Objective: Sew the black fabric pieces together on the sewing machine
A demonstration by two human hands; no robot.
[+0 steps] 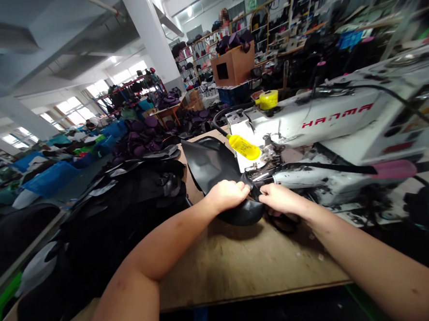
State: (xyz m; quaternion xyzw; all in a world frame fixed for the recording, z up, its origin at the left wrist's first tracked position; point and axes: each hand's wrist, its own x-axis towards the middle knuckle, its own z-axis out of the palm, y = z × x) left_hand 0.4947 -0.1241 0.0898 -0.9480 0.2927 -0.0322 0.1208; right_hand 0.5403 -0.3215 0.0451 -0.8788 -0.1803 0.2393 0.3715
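Note:
A glossy black sheet of bag material (209, 163) lies curved on the wooden worktable (242, 260), its far part rising towards the sewing machine. My left hand (228, 194) pinches its edge from above. My right hand (278, 198) grips the same edge close by, with the fingertips of both hands nearly meeting. The white industrial sewing machine (328, 119), marked HANMA in red, stands just beyond my right hand. Its needle area (268, 152) sits behind the black material, partly hidden. A yellow plastic tag (243, 147) hangs on the machine's near end.
A large heap of black pieces (130, 204) lies left of the table. A yellow tape roll (268, 99) sits behind the machine. Further back are a cardboard box (233, 65), blue crates (50, 178), and shelves of bags (268, 26) beside a white column (150, 36).

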